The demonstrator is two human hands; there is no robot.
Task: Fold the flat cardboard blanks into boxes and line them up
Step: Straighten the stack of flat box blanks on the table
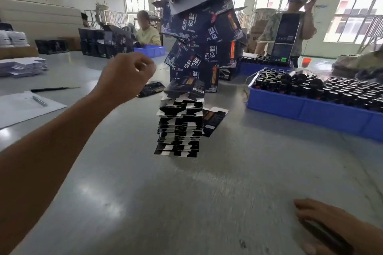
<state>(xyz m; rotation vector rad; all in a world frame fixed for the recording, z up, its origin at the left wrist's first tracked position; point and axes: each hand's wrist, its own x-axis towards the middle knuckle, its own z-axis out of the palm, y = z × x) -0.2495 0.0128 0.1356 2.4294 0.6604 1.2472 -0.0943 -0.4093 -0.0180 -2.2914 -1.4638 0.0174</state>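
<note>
On the grey surface [217, 203], mid-frame, a stack of flat cardboard blanks [179, 128] stands, with dark folded boxes [205, 45] piled in a leaning tower just behind it. Left of the stack, the left hand [126, 77] is raised, its fingers curled into a fist around nothing visible. At the lower right, the right hand [323, 227] grips a dark flat object [327, 236]. A blue crate of bottles [310, 109] sits to the right.

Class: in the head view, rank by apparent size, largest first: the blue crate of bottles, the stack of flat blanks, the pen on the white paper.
1. Blue crate of bottles, cut off by the frame edge.
2. Stack of flat blanks.
3. Pen, clearly the smallest.
</note>
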